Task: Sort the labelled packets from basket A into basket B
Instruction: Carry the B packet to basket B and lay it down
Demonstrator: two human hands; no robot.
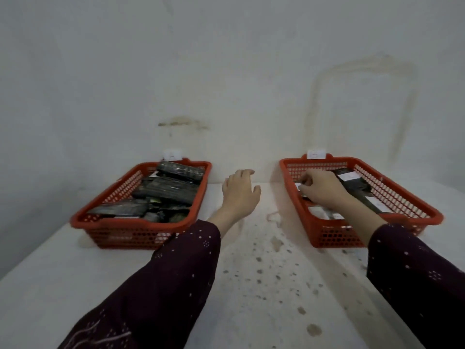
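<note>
Basket A (105, 222), a red mesh tray on the left, is piled with several dark packets (166, 191). Basket B (412, 205), the same red tray on the right, holds a few dark packets with white labels (352, 181). My right hand (324, 188) reaches into basket B with curled fingers that pinch a white-labelled packet (302, 187) at the basket's left side; most of that packet is hidden under the hand. Between the two baskets my left hand (240, 195) hovers above the table, fingers loosely spread, holding nothing.
Both baskets stand on a white, speckled table (264, 285) against a stained white wall. A small paper tag (172, 154) is fixed behind basket A and another tag (316, 154) behind basket B. My dark patterned sleeves cover the table's near part.
</note>
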